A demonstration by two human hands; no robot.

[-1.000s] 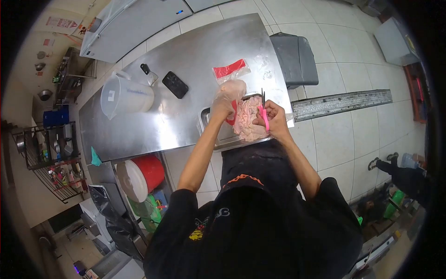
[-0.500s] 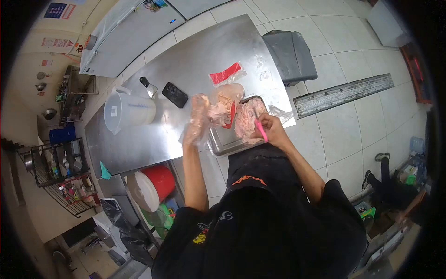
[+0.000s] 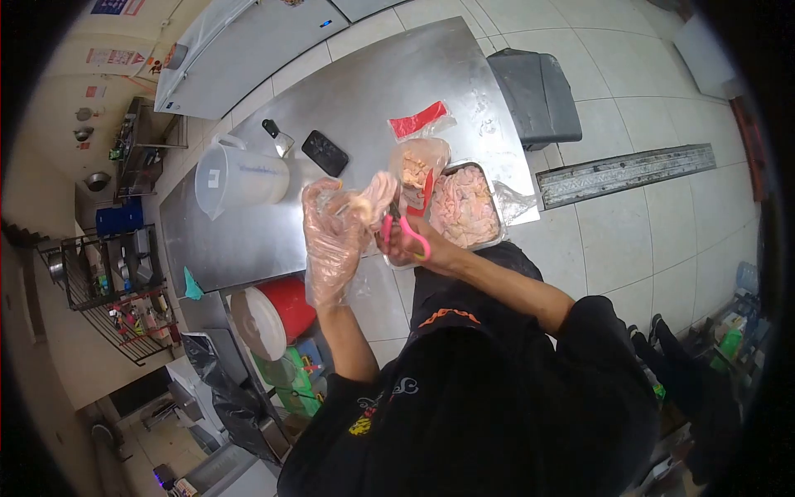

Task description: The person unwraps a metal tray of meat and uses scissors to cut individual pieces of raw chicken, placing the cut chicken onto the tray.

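Note:
My left hand [image 3: 331, 240], in a clear plastic glove, is closed on a piece of pale raw meat [image 3: 377, 195] above the table's front edge. My bare right hand [image 3: 410, 240] holds pink-handled scissors [image 3: 416, 238], their blades up against that meat. Right of my hands, a metal tray [image 3: 499, 207] holds a heap of pale pink meat [image 3: 465, 207]. Beside the tray's back left lies a clear bag with a red band [image 3: 418, 161], meat pieces inside it. A flat red and clear packet [image 3: 421, 121] lies behind the bag.
On the metal table [image 3: 389, 74] are a black phone [image 3: 325, 153], a dark-handled tool [image 3: 277, 137] and a clear measuring jug [image 3: 240, 178]. A grey bin [image 3: 537, 95] stands beyond the right end. A red bucket [image 3: 286, 306] sits at front left. Another person [image 3: 679, 364] is at far right.
My left hand has lifted a meat piece away from the bag. My right hand has moved left with the scissors, from the tray to that piece.

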